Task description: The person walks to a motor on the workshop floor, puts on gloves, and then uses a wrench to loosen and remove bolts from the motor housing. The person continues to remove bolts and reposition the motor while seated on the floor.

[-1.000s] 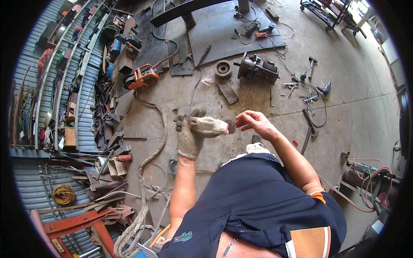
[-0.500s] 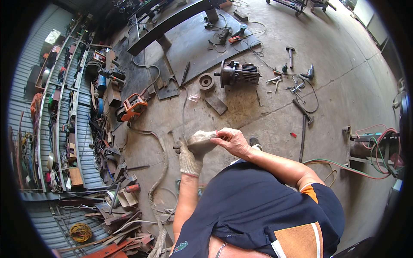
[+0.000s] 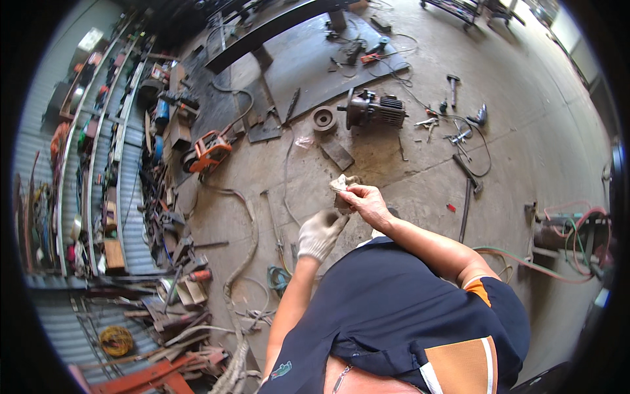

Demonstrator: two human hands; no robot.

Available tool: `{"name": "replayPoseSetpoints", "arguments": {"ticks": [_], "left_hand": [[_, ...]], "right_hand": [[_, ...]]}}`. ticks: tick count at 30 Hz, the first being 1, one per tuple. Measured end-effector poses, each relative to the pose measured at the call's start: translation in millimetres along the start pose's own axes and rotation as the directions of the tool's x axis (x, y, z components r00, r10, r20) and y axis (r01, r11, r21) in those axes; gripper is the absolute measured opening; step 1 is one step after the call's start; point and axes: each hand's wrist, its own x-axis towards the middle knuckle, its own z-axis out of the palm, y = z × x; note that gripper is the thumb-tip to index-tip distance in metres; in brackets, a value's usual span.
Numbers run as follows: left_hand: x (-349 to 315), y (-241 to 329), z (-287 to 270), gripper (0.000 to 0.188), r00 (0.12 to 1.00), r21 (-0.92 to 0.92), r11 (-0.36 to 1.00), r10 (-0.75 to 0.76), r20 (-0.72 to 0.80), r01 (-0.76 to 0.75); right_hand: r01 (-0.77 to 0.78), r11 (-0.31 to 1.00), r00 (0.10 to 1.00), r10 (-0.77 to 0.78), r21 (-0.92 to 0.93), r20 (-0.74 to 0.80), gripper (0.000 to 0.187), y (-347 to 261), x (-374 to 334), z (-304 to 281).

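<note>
My left hand [image 3: 320, 234] wears a whitish knit work glove, its fingers closed at the lower edge of a loose work glove [image 3: 338, 184]. That loose glove is off-white and grey, crumpled and soiled dark on its lower part. Bare and without a glove, my right hand [image 3: 367, 206] pinches it between thumb and fingers. Both hands are close together in front of my body, above the concrete floor. Just beyond them lie a flat metal block [image 3: 337, 155] and a round metal pulley-like ring [image 3: 323, 119].
An electric motor [image 3: 374, 109] lies ahead, near a steel plate [image 3: 315, 59]. Hammers [image 3: 467, 172], a drill [image 3: 479, 116] and clamps [image 3: 459, 136] are to the right. At left stand an orange machine [image 3: 211, 152] and cluttered shelves [image 3: 98, 157]; a thick hose [image 3: 249, 243] crosses the floor.
My left hand has moved right and turned its fingers toward my right hand. The loose glove, stretched out between the hands before, is now bunched up in my right hand's fingers.
</note>
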Motion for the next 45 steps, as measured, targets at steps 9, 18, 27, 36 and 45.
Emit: {"name": "replayPoseSetpoints", "arguments": {"ticks": [9, 18, 27, 36, 45], "left_hand": [[6, 1, 17, 0.034, 0.966, 0.314, 0.949, 0.074, -0.249, 0.008], [-1, 11, 20, 0.021, 0.944, 0.277, 0.928, 0.298, -0.145, -0.250], [10, 12, 27, 0.028, 0.989, 0.453, 0.886, 0.034, 0.141, -0.096], [29, 26, 26, 0.031, 0.912, 0.360, 0.898, 0.097, 0.399, -0.253], [29, 52, 24, 0.025, 0.874, 0.421, 0.790, 0.282, 0.395, -0.445]], "right_hand": [[0.008, 1.000, 0.976, -0.006, -0.008, 0.218, 0.036, -13, -14, 12], [0.067, 0.948, 0.997, -0.072, -0.310, -0.005, 0.026, 29, 2, 9], [-0.269, 0.870, 0.937, 0.337, 0.413, -0.098, 0.026, 34, 10, 2], [0.014, 0.837, 0.998, 0.021, 0.546, -0.058, 0.034, 26, 1, 2], [-0.041, 0.794, 0.973, 0.170, 0.607, -0.156, 0.025, -5, -4, -12]]}}
